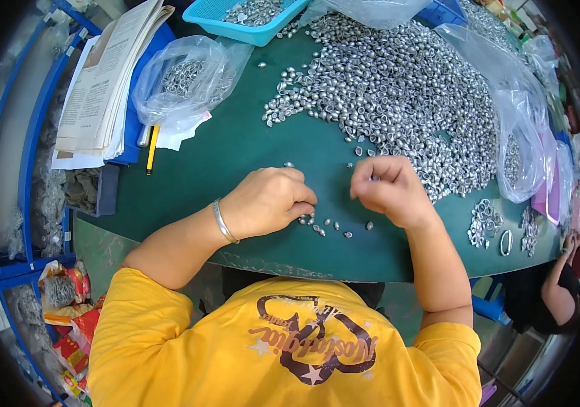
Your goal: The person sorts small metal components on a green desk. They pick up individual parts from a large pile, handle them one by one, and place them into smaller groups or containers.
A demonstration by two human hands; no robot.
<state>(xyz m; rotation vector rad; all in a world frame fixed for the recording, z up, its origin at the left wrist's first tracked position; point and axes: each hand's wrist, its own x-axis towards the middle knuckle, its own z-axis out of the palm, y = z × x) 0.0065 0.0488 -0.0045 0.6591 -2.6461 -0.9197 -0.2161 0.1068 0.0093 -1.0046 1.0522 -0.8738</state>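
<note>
Best handle the near metal pieces (369,225) singly, apart from the far pile (398,88), with left hand (266,201) and right hand (391,192) curled, cannot tell whether gripping

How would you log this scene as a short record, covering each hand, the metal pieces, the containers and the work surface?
Left hand: fingers bent down beside loose silver pieces; grip unclear
Right hand: fingers curled, apart from the left hand; grip unclear
Main heap: many small silver pieces, beyond the hands
Containers: light-blue basket and clear plastic bag, both holding metal pieces
Far left: stacked papers
Surface: green table
</note>
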